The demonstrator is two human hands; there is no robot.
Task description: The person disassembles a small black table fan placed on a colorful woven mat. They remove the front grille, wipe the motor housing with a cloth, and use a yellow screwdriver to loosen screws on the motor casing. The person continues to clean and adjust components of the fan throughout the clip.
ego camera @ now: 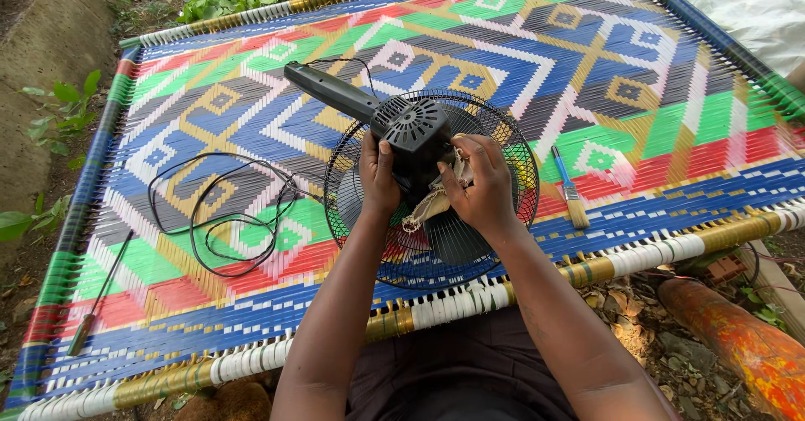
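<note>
My left hand grips the black motor housing of the fan, while my right hand presses a pale cloth against it. Left of the fan lies its coiled black cord; right of it, a blue-handled paintbrush.

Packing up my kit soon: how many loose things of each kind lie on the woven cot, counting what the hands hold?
Fan: 1
Cloth, in the right hand: 1
Paintbrush: 1
Screwdriver: 1
Total: 4
The left hand steadies the fan's motor housing.
</note>
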